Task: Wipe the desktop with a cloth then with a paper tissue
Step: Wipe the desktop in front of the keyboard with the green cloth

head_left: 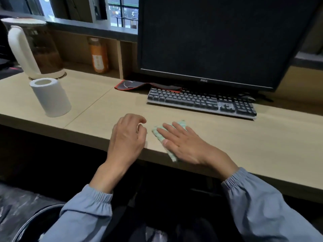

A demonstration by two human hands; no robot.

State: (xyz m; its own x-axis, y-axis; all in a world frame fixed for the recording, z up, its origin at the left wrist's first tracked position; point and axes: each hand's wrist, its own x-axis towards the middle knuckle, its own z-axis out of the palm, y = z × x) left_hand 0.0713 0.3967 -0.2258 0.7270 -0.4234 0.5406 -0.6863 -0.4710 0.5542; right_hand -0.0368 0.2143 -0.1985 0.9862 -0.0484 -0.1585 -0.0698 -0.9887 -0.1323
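Because wanted only for the second pass, parked upright well left of the keyboard (201, 102) on the desktop (262, 137): paper tissue roll (50, 96), probably clear of the wiping path yet within reach. Nearer, left of and in front of the keyboard, at the desk's front edge: left hand (127, 137), fingers loosely curled, holding nothing, seemingly idle. Just beside it, straight in front of the keyboard: folded green cloth (158, 136), one end overhanging the front edge. Pressed flat on top: right hand (183, 142), fingers straight and spread, likely to bear down evenly rather than grip. Judged mid cloth stage; tissue untouched.
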